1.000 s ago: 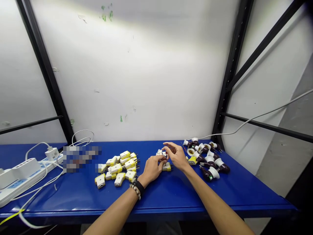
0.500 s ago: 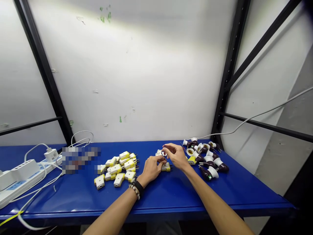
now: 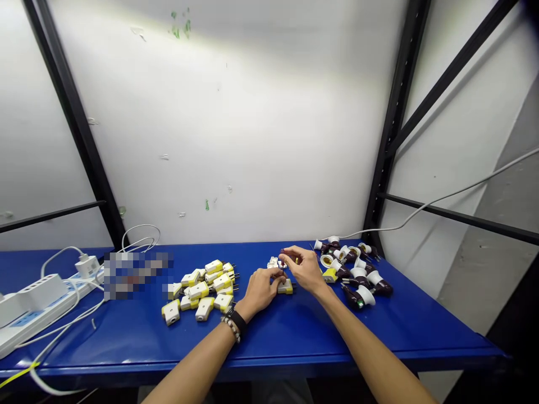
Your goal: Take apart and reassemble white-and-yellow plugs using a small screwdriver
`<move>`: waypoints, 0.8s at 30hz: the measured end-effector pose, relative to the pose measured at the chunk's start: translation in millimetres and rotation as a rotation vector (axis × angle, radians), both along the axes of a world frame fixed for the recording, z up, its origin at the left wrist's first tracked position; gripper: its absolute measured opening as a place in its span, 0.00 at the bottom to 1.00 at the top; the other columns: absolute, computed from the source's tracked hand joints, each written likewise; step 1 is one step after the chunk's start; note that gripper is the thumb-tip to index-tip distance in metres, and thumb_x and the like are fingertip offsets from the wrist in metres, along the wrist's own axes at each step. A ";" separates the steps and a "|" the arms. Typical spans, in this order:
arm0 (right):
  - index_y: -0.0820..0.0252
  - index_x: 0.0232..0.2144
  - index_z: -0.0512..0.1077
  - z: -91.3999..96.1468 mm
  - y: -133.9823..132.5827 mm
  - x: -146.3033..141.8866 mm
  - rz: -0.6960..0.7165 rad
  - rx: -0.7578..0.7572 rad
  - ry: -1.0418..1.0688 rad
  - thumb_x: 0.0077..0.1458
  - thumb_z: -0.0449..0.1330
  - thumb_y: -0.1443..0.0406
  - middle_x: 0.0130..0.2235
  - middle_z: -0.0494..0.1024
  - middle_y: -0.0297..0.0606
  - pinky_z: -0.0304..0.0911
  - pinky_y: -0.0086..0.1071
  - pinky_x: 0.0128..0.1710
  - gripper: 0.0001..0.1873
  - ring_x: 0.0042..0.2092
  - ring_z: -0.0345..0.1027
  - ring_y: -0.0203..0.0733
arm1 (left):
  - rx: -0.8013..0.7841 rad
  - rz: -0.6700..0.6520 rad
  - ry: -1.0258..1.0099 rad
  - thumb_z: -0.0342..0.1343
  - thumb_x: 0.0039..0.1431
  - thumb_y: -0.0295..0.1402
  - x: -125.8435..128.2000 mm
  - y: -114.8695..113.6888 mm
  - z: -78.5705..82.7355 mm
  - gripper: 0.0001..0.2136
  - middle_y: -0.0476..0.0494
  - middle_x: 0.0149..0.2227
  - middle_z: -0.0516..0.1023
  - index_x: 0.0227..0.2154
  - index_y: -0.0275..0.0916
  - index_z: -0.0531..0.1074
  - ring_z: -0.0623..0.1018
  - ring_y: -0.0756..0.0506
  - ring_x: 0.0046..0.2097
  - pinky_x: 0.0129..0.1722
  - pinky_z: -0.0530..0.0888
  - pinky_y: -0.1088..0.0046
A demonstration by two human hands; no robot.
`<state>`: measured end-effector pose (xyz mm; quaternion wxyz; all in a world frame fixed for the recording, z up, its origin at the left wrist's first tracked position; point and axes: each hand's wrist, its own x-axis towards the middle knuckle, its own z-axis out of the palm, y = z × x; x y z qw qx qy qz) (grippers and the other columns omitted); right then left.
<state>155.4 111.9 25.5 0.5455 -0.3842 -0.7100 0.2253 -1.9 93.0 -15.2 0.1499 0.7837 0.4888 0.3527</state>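
Note:
My left hand (image 3: 261, 290) curls over a yellow-and-white electrical plug (image 3: 285, 287), its metal prongs pointing right. My right hand (image 3: 304, 269) sits just above it, with the fingertips pinching a thin dark-red item (image 3: 283, 266) too small to name. A small white plug part (image 3: 273, 262) lies just behind my fingers, partly hidden. To the left is a heap of similar plugs (image 3: 200, 292). To the right is a heap of white and dark-brown lamp holders (image 3: 353, 272), with one yellow piece (image 3: 330, 275) at its edge.
The blue metal bench (image 3: 337, 336) carries everything. At the far left stand a white power strip (image 3: 37, 303) with tangled white cables and a pixelated patch (image 3: 137, 275). Black shelf uprights (image 3: 393, 140) frame a white wall, and a white cable (image 3: 442, 205) runs from the lamp holders.
The view has drifted slightly. My hands stay in nearly the same place, with the right fingers shifting only a little over the plug.

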 end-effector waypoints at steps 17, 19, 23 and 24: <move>0.61 0.45 0.75 12.9 20.7 64.7 -0.443 -0.024 -0.150 0.63 0.51 0.54 0.38 0.81 0.44 0.69 0.38 0.40 0.21 0.38 0.74 0.47 | 0.186 0.068 0.178 0.62 0.60 0.37 -21.1 -11.9 10.8 0.13 0.43 0.45 0.81 0.47 0.45 0.77 0.78 0.41 0.47 0.48 0.71 0.67; 0.59 0.43 0.76 12.7 20.0 73.7 -0.492 -0.077 -0.282 0.60 0.55 0.56 0.42 0.81 0.45 0.67 0.38 0.44 0.17 0.43 0.74 0.49 | 0.250 0.187 0.181 0.60 0.62 0.38 -38.2 -13.9 24.8 0.12 0.43 0.43 0.81 0.47 0.44 0.77 0.78 0.41 0.45 0.46 0.71 0.68; 0.59 0.37 0.78 8.1 18.2 79.9 -0.540 -0.216 -0.541 0.53 0.62 0.58 0.41 0.81 0.49 0.65 0.39 0.42 0.13 0.45 0.75 0.56 | 0.258 0.474 0.298 0.58 0.61 0.41 -90.4 -20.0 52.0 0.11 0.44 0.41 0.80 0.43 0.45 0.78 0.77 0.40 0.44 0.43 0.71 0.68; 0.60 0.36 0.78 6.8 17.8 79.3 -0.546 -0.250 -0.595 0.52 0.63 0.58 0.40 0.82 0.50 0.65 0.39 0.41 0.12 0.45 0.75 0.57 | 0.240 0.529 0.343 0.57 0.61 0.42 -103.6 -21.8 56.6 0.11 0.44 0.41 0.80 0.42 0.45 0.77 0.77 0.39 0.45 0.42 0.70 0.68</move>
